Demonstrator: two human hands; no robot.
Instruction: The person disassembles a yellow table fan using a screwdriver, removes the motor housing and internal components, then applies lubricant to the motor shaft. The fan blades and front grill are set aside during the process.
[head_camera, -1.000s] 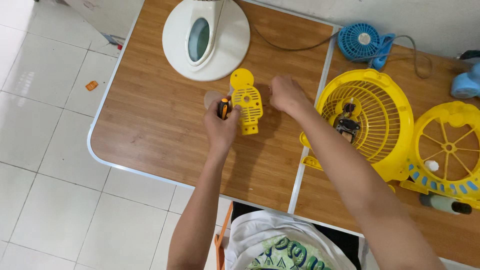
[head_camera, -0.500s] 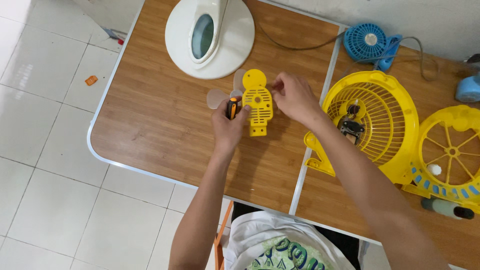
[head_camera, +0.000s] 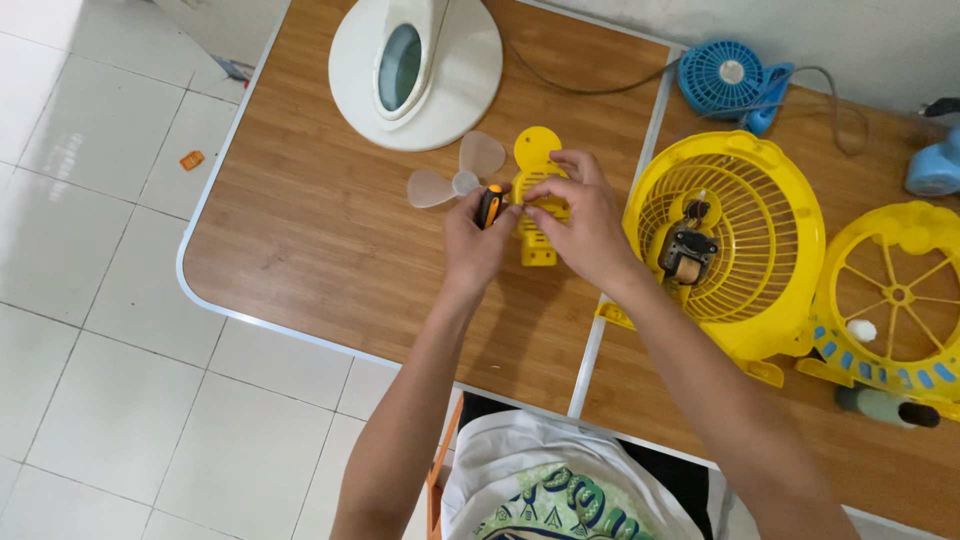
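The left hand (head_camera: 475, 240) is closed around a small screwdriver (head_camera: 490, 205) with an orange and black handle, a little left of the centre of the frame. The right hand (head_camera: 585, 225) holds a yellow plastic cover (head_camera: 536, 170), with the fingers pinching its middle part. The two hands almost touch each other over this cover. The cover is long and narrow; its long axis goes nearly up and down in the frame, the round end points to the top and the narrow end to the bottom. The tip of the screwdriver is hidden, so I cannot tell where it touches.

All this is above a brown wooden table (head_camera: 300, 240) with a pale rim. A second table of the same kind (head_camera: 640, 420) stands just beside it on the right. Under them is a floor (head_camera: 90, 300) of white tiles, at the left of the frame.

Just left of the hands lies a clear fan blade (head_camera: 455, 175) on the table. Above it, at the top centre, stands a white round fan base (head_camera: 450, 85). On the right of the hands is a yellow fan grille (head_camera: 750, 215) with a small motor (head_camera: 688, 250) in it, very near the right wrist. Farther right is another yellow grille (head_camera: 900, 290), and at the upper right a small blue fan (head_camera: 725, 75) with a cable.
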